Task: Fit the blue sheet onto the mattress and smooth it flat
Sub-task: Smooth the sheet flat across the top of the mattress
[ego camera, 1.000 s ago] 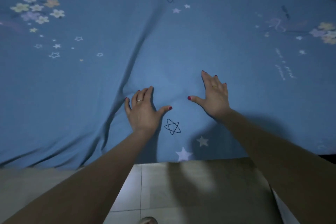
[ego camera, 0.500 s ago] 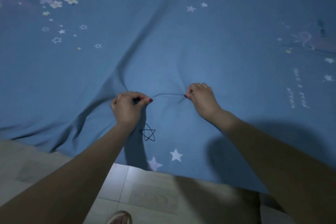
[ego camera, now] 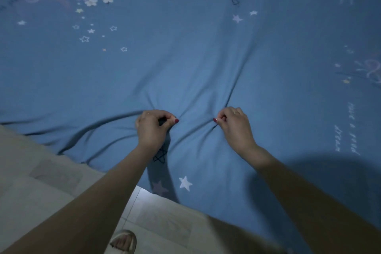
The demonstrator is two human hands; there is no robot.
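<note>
The blue sheet [ego camera: 185,57], printed with stars and flowers, covers the whole mattress, which is hidden beneath it. My left hand [ego camera: 151,128] pinches a bunch of the fabric near the sheet's near edge. My right hand [ego camera: 235,125] pinches the fabric a short way to the right. Between and around both hands the cloth is drawn into taut ridges, and long folds run away to the left and to the far right. The sheet's near edge hangs down over the floor.
A pale tiled floor [ego camera: 41,181] lies below the sheet's edge at the lower left. My foot in a light sandal [ego camera: 123,241] stands at the bottom. My shadow falls on the sheet at the lower right.
A second ago both hands lay flat with fingers spread on the sheet. They have since curled and pinched the fabric, gathering wrinkles around them, and the view has shifted.
</note>
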